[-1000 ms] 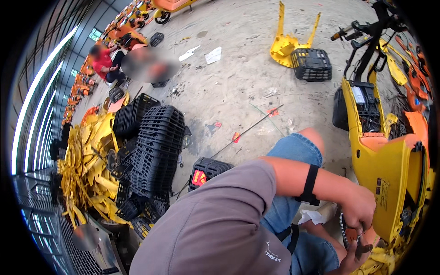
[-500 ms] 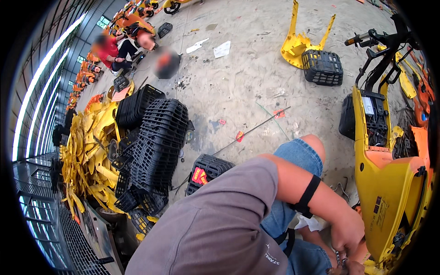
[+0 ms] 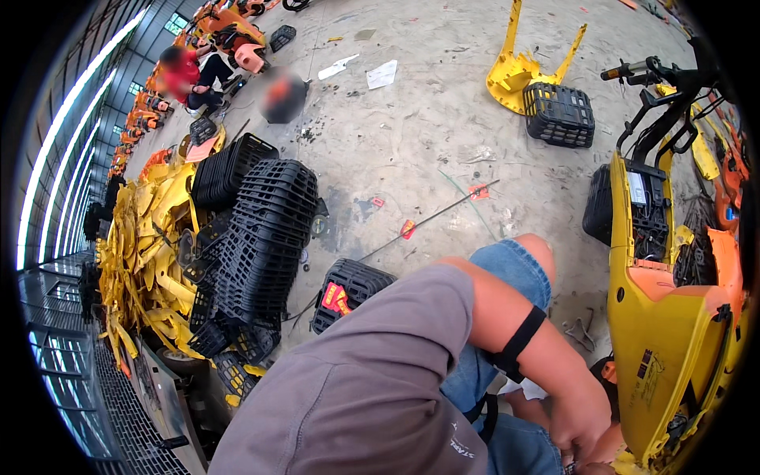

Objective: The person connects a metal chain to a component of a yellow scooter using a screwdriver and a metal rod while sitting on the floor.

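My left hand (image 3: 579, 421) is low at the right, fingers curled closed around a small metallic thing I cannot make out, beside the yellow scooter body (image 3: 657, 356). My right hand (image 3: 595, 469) shows only slightly at the bottom edge below it, its fingers hidden. My left arm, with a black strap, crosses above my bent legs in blue denim shorts (image 3: 511, 277). A white piece of paper or cloth (image 3: 526, 388) lies near my feet. A black crate with red labels (image 3: 352, 293) sits on the floor past my shoulder.
Stacked black crates (image 3: 269, 229) and heaped yellow panels (image 3: 146, 269) are at left. A yellow frame (image 3: 507, 79) and crate (image 3: 558, 115) lie on the concrete floor (image 3: 412, 142). A person in red (image 3: 194, 87) squats by orange scooters at upper left. More parts are at right.
My left hand has moved down and left, and the thing between my hands is now mostly hidden. The co-worker's posture has shifted slightly, and the view has turned a little.
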